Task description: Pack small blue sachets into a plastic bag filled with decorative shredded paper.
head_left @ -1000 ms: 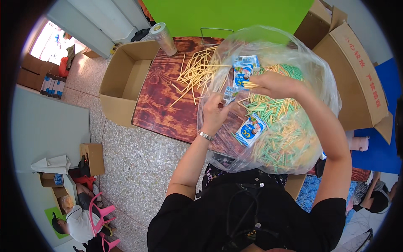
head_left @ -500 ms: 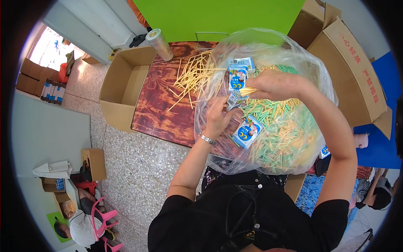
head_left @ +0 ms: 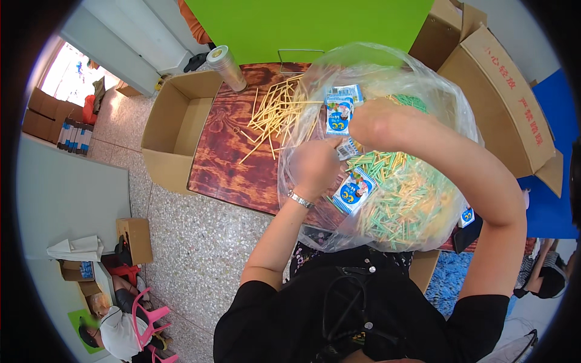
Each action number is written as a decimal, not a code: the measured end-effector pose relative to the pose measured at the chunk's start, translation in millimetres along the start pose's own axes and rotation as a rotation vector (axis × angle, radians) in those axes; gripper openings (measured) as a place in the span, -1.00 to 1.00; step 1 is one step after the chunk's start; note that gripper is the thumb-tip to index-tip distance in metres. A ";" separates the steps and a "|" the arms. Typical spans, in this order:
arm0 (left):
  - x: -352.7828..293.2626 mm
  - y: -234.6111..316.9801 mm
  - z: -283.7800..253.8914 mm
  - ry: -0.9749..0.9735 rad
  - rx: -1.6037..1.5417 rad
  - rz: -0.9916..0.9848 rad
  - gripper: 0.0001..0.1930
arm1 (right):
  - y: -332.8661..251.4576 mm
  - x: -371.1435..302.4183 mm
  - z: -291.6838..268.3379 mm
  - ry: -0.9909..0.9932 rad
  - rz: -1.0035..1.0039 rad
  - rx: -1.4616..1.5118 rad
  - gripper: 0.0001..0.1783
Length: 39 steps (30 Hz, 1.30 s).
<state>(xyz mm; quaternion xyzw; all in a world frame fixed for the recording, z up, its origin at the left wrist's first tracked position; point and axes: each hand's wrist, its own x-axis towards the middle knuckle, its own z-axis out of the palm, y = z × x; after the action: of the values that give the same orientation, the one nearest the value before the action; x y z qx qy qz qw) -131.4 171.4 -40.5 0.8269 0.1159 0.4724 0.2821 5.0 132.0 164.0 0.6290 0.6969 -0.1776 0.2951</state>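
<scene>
My left hand [head_left: 316,168], a metal watch on its wrist, is closed on a small blue-and-white packet [head_left: 347,149]. Right beside that packet's end, my right hand [head_left: 376,126] is curled, a little yellow of thin sticks showing under it; its fingertips are mostly hidden. Two more packets lie close by: one blue-and-white packet [head_left: 339,116] above my hands, overlapping another, and a flat packet [head_left: 354,191] below them. Under and around these is a large clear plastic bag [head_left: 466,124] with many thin green and yellow sticks [head_left: 402,212].
Loose yellow sticks [head_left: 277,115] are scattered on the reddish-brown table [head_left: 227,157]. A clear stacked cylinder [head_left: 227,68] stands at the table's far left corner, beside an open cardboard box [head_left: 175,115]. At right is a large open carton [head_left: 505,103]. A person [head_left: 118,330] sits at lower left.
My right hand has turned over and come down over the packet's end, covering the yellow sticks that showed in its fingers. My left hand has shifted slightly, still on the packet.
</scene>
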 end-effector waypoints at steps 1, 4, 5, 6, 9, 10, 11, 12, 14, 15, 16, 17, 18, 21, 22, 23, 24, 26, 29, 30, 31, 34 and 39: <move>0.1 0.1 1.8 0.002 0.002 0.000 -0.51 | -2.4 -2.8 -4.4 0.016 0.007 0.014 -0.72; 2.9 3.5 10.5 0.022 -0.115 -0.090 -0.53 | 5.8 -13.7 -2.0 0.150 -0.116 0.060 -0.63; 6.6 6.5 10.8 0.022 -0.127 -0.105 -0.53 | 9.5 -16.5 0.8 0.150 -0.113 0.059 -0.63; 9.1 8.1 12.0 0.022 -0.139 -0.121 -0.53 | 13.3 -19.5 4.1 0.225 -0.139 0.089 -0.60; 4.5 -1.0 24.9 0.006 -0.309 -0.282 -0.54 | 23.6 -18.3 11.9 0.354 -0.201 0.124 -0.58; 2.9 -4.0 29.0 0.007 -0.309 -0.281 -0.54 | 26.8 -15.8 14.7 0.407 -0.239 0.131 -0.59; 4.0 -4.0 31.9 0.012 -0.414 -0.320 -0.55 | 29.4 -14.8 18.2 0.406 -0.237 0.132 -0.59; 4.9 -4.6 33.6 0.016 -0.518 -0.360 -0.57 | 31.8 -14.0 21.6 0.554 -0.246 0.189 -0.64; 9.5 -3.6 35.5 0.005 -0.565 -0.357 -0.59 | 39.7 -10.7 32.9 0.701 -0.251 0.249 -0.68; 13.1 -2.2 35.3 -0.007 -0.611 -0.351 -0.61 | 45.4 -7.2 40.6 0.758 -0.303 0.292 -0.70; 16.2 -0.7 34.4 -0.013 -0.613 -0.349 -0.61 | 50.2 -3.5 48.2 0.816 -0.355 0.335 -0.72; 19.0 0.6 33.4 -0.033 -0.613 -0.344 -0.61 | 54.4 1.2 56.0 0.818 -0.354 0.336 -0.72; 21.0 0.9 32.7 -0.053 -0.612 -0.340 -0.62 | 57.6 5.4 62.8 0.784 -0.321 0.483 -0.74; 22.5 -5.8 24.3 -0.166 -0.540 -0.371 -0.63 | 51.3 5.1 64.1 0.712 -0.223 0.703 -0.78; 18.6 -14.5 24.2 -0.168 -0.535 -0.373 -0.63 | 47.4 4.7 62.8 0.673 -0.157 0.772 -0.80; 13.0 -25.1 27.5 -0.172 -0.584 -0.395 -0.64 | 48.0 7.1 67.8 0.677 -0.159 0.771 -0.80; 13.1 -28.2 28.0 -0.183 -0.635 -0.420 -0.64 | 49.5 15.2 80.2 0.721 -0.171 0.972 -0.82; 15.1 -24.6 27.8 -0.197 -0.643 -0.450 -0.67 | 53.1 27.2 98.2 0.762 -0.182 1.178 -0.84; 24.6 -22.8 24.5 -0.230 -0.550 -0.413 -0.72 | 55.6 40.5 112.9 0.808 -0.246 0.918 -0.78; 27.1 -25.8 22.2 -0.249 -0.449 -0.343 -0.74 | 54.7 45.4 115.5 0.912 -0.257 0.906 -0.80; 28.2 -28.9 19.8 -0.253 -0.448 -0.346 -0.74 | 53.7 50.3 119.1 1.015 -0.267 0.893 -0.81; 34.7 -42.6 18.7 -0.265 -0.309 -0.333 -0.80 | 53.6 68.7 135.4 1.087 -0.110 0.940 -0.76; 39.6 -91.3 36.4 -0.245 -0.259 -0.628 -0.84 | 63.2 104.6 153.1 1.124 0.117 0.996 -0.72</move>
<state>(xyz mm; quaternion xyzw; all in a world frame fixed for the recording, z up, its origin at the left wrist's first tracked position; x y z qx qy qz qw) -72.9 250.8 -79.1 0.7588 0.2688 0.2706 0.5279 92.2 127.2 -11.4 0.7200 0.5452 -0.1079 -0.4156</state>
